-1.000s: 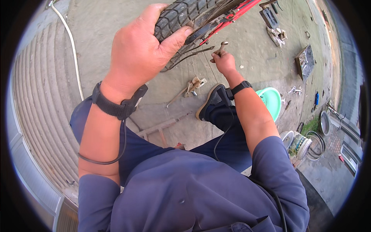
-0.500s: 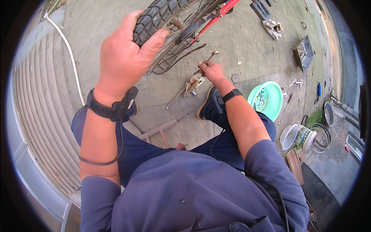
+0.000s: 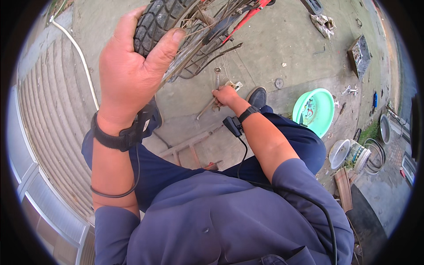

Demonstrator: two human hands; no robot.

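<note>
My left hand (image 3: 132, 66) is wrapped round the black knobbly tyre (image 3: 154, 28) of a bicycle wheel, its thumb on the inner side near the rim and spokes. The red frame tube (image 3: 247, 20) rises beyond the wheel. Lower and to the right, my right hand (image 3: 226, 95) is closed round a wrench (image 3: 217, 78), whose ring end points away from me. Just behind and under these fingers lies a pale metal part (image 3: 237, 85), mostly hidden by the hand. A thin rod (image 3: 204, 110) sticks out below it on the ground.
A mint-green basin (image 3: 327, 112) with small parts inside stands right of my knee. Beyond it are a metal tray (image 3: 360, 57), a crumpled bag (image 3: 323, 25) and loose tools (image 3: 349, 90). A rusty metal frame (image 3: 190, 145) lies between my legs. A pale hose (image 3: 81, 57) runs along the left.
My right hand has drawn nearer and slightly left with the wrench, now over the pale metal part. My left hand and the tyre have shifted a little left in view.
</note>
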